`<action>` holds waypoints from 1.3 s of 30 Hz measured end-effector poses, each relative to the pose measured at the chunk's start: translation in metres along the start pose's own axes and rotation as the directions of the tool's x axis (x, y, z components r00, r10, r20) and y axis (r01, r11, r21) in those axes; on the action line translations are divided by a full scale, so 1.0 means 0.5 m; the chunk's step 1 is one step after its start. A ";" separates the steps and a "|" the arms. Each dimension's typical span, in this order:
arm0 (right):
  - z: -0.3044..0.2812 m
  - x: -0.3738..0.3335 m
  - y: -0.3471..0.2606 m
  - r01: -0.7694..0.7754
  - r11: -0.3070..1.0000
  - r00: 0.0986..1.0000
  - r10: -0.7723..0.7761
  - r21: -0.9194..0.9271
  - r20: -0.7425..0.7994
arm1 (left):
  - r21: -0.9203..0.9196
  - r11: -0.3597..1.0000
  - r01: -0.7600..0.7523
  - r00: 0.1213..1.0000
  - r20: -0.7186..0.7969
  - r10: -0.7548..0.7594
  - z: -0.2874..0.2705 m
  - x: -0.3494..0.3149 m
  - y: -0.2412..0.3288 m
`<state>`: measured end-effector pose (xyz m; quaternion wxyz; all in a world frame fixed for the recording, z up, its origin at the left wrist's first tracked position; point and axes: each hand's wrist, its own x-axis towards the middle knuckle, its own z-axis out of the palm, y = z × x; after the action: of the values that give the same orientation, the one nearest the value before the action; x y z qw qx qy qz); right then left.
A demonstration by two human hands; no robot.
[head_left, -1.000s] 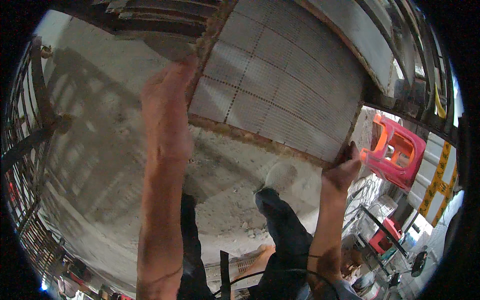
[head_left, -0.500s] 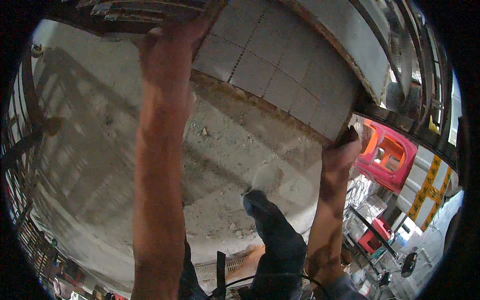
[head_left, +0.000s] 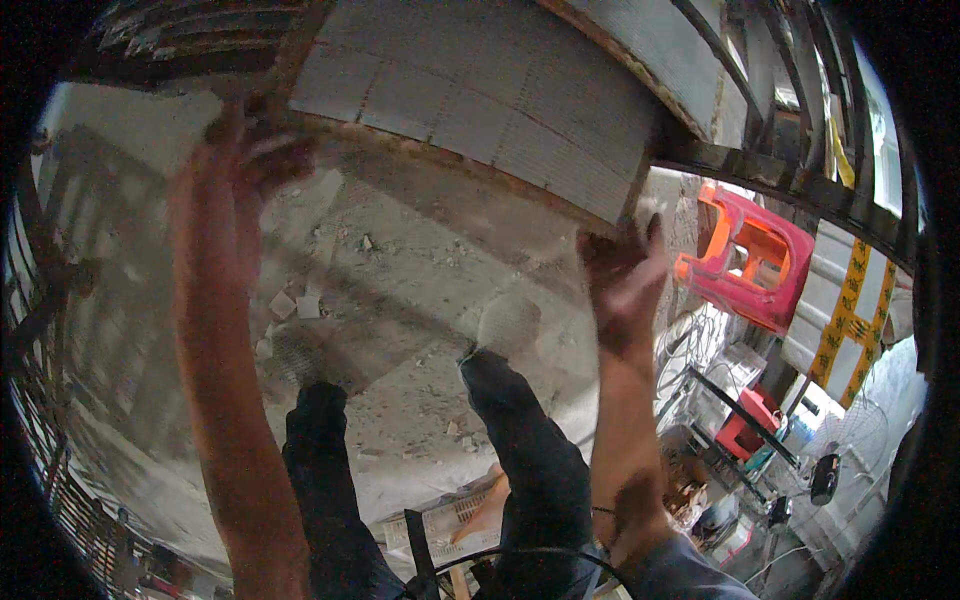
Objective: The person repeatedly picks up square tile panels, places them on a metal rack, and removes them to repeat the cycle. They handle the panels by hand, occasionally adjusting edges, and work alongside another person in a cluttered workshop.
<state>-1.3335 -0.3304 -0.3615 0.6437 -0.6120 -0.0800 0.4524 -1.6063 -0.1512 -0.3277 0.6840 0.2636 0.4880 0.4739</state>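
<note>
Legs: the person's dark trousers (head_left: 520,450) are at the bottom of the view, above a dusty concrete floor (head_left: 420,290) with small pieces of rubble.
Right hand: the right hand (head_left: 620,270) is closed on the lower right corner of the tiled panel (head_left: 480,90).
Left hand: the left hand (head_left: 250,150) grips the lower left edge of the same panel; it is blurred.
Panel: large, with grey square tiles and a rusty edge, held up in front, tilted, in the top of the view.
Far right: a pink plastic stool (head_left: 750,255) lies on its side, beside a yellow and white board (head_left: 845,320).
</note>
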 end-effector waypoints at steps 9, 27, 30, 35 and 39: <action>0.016 -0.030 0.069 -0.030 0.914 0.998 0.052 0.404 -0.044 | 0.037 0.999 0.027 0.986 0.166 -0.033 -0.031 0.000 -0.080; 0.031 0.069 0.044 0.093 0.915 0.994 -0.110 0.393 0.020 | 0.071 0.996 -0.060 0.997 -0.032 0.063 0.062 0.075 -0.089; 0.043 0.057 0.051 0.182 0.945 0.982 -0.186 0.273 -0.013 | 0.087 0.993 -0.077 0.993 -0.079 0.084 0.069 0.073 -0.083; 0.049 0.053 0.045 0.205 0.955 0.973 -0.223 0.216 0.063 | 0.112 0.992 -0.064 0.993 -0.087 0.074 0.068 0.075 -0.081; 0.063 0.066 0.040 0.238 0.956 0.965 -0.252 0.168 0.067 | 0.111 0.984 -0.141 0.990 0.018 0.140 0.054 0.087 -0.092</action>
<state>-1.3448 -0.2887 -0.3858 0.7374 -0.5237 -0.1474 0.4003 -1.5604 -0.1280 -0.3731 0.6356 0.3378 0.4905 0.4913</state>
